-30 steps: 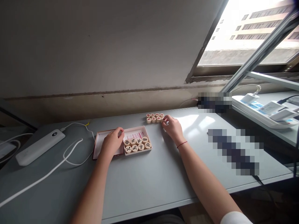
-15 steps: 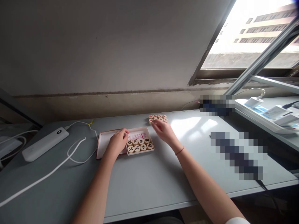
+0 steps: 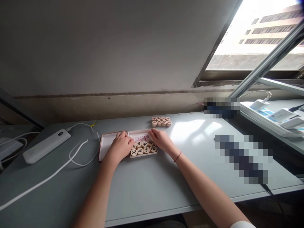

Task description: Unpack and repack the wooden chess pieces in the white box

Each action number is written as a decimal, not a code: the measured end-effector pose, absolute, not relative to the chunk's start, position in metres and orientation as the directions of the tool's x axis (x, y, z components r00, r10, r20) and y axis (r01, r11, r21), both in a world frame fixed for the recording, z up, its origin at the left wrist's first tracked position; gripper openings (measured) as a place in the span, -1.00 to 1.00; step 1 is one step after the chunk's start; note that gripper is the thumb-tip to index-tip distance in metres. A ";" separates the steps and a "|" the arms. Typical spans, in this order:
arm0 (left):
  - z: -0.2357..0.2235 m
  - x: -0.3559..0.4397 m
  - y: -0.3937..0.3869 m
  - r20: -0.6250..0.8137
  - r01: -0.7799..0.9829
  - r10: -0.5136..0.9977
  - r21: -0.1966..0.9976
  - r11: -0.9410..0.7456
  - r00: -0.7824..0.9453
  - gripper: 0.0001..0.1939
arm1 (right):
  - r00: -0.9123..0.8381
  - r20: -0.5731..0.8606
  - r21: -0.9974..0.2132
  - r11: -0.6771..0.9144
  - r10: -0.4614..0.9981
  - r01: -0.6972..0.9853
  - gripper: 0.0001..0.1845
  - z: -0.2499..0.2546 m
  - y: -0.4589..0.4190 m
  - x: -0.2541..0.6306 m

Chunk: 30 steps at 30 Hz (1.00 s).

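Observation:
On the desk lies a shallow white box [image 3: 143, 155] with several round xiangqi pieces [image 3: 140, 151] bearing black characters, in two rows in its near half. My left hand [image 3: 120, 146] is closed over the box's left wall, with its fingers curled and partly hiding the pieces there. At the far right corner, my right hand [image 3: 162, 140] has its fingers pressed together on the box's rim. The lid [image 3: 108, 146] lies inside up against the left side, partly under my left hand. Behind the box, several xiangqi pieces [image 3: 161, 121] with red characters stand in two rows.
A white power strip [image 3: 46, 146] with white cables [image 3: 57, 172] lies at the left. Two blurred-out dark things [image 3: 242, 158] [image 3: 222, 107] are on the right. Chargers sit on another white strip [image 3: 273, 117] at the far right. A wall [image 3: 118, 109] borders the desk's back.
My right hand has moved down and left, from beside the red-character pieces to the box's right rim. My left hand has shifted slightly right over the box's left side.

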<state>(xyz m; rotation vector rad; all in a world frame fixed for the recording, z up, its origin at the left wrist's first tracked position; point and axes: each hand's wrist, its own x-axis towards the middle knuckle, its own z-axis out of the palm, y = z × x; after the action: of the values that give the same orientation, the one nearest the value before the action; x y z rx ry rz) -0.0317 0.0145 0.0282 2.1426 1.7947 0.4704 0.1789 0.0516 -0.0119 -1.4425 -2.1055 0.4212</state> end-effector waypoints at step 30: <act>0.039 -0.025 0.009 -0.198 0.929 0.957 0.344 -0.137 0.214 -0.74 | -0.584 0.400 -0.529 0.698 0.706 0.482 -0.65 -0.006 0.031 0.155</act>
<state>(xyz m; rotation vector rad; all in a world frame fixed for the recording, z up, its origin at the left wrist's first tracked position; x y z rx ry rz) -0.0254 0.0095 0.0395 2.1062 1.7498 0.0964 0.1554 0.0312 -0.0058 -0.9049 -2.3083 0.4910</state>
